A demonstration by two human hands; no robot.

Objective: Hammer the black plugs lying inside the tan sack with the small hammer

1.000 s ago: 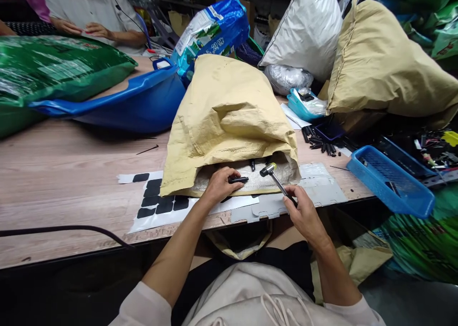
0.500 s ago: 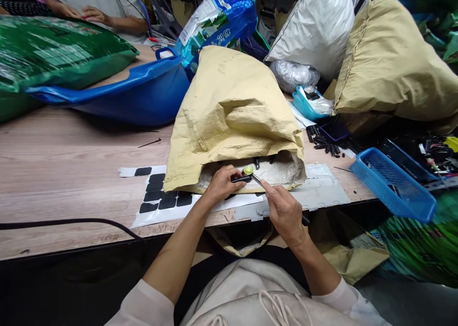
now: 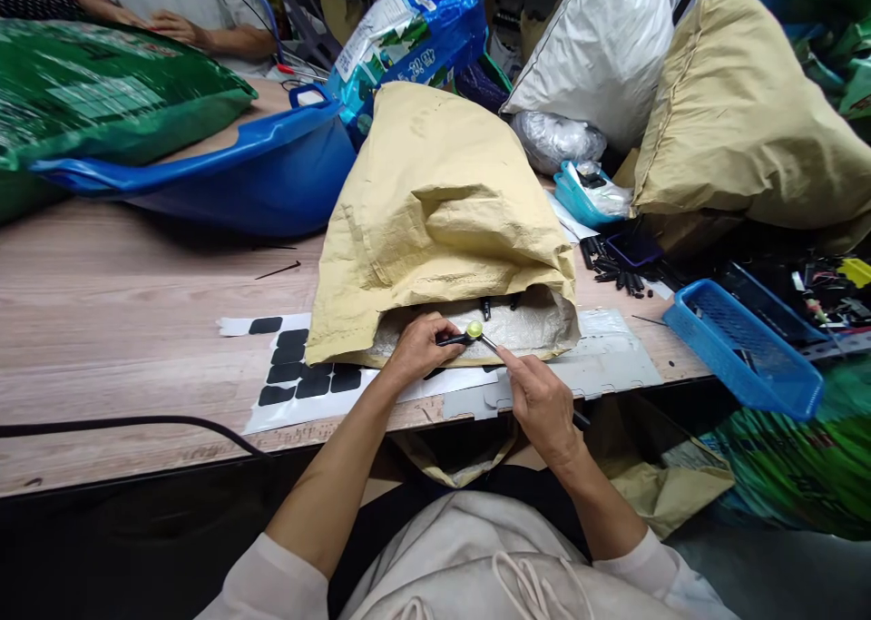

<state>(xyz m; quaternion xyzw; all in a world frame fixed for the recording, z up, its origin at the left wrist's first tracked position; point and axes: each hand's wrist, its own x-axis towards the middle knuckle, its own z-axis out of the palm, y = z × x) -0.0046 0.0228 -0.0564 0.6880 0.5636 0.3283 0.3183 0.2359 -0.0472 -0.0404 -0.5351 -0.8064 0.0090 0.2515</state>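
A wooden tabletop [image 3: 136,311] ran across the view, crowded along its far side with a green sack [image 3: 102,103], a blue tub [image 3: 259,175], a white sack [image 3: 599,48] and, at the right, a bulging tan bag [image 3: 735,121]. In the middle lay a tan sack [image 3: 435,202] on its side, its open mouth facing the person and showing a pale lining. A blue basket [image 3: 745,348] sat at the tabletop's right edge, well apart from the hands. A white sheet [image 3: 286,411] carrying black pads [image 3: 306,379] lay just left of the sack's mouth, partly under it. Another person's hands [image 3: 170,25] rested at the far left corner. The left hand [image 3: 418,348] lay at the sack's mouth, its fingers curled shut on a black piece [image 3: 450,339] held flat against the lining. The right hand [image 3: 541,402] had its fingers wrapped tight around the handle of a small hammer [image 3: 486,340], whose yellow-green head touched the end of the black piece.
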